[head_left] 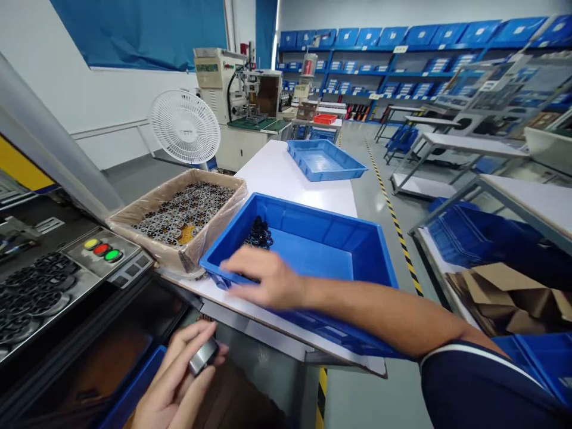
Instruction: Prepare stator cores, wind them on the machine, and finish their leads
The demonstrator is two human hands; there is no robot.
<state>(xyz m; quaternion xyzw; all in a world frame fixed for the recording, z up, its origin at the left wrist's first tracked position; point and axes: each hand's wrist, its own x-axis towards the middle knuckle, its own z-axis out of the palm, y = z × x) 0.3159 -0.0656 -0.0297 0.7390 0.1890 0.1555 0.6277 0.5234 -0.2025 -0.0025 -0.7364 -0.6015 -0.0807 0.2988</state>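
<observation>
My right hand reaches across the near left corner of a blue plastic bin, fingers stretched toward the bin's rim; motion smears them. Small black ring-shaped parts lie in a heap in the bin's far left corner. Low down, below the table edge, my left hand is closed on a small shiny metal cylinder, held between thumb and fingers. A cardboard box lined with clear plastic and filled with grey metal ring parts stands just left of the bin.
A machine at left has a panel with yellow, red and green buttons and black parts on its bed. A white fan, a shallow blue tray, shelves of blue bins and more tables stand beyond.
</observation>
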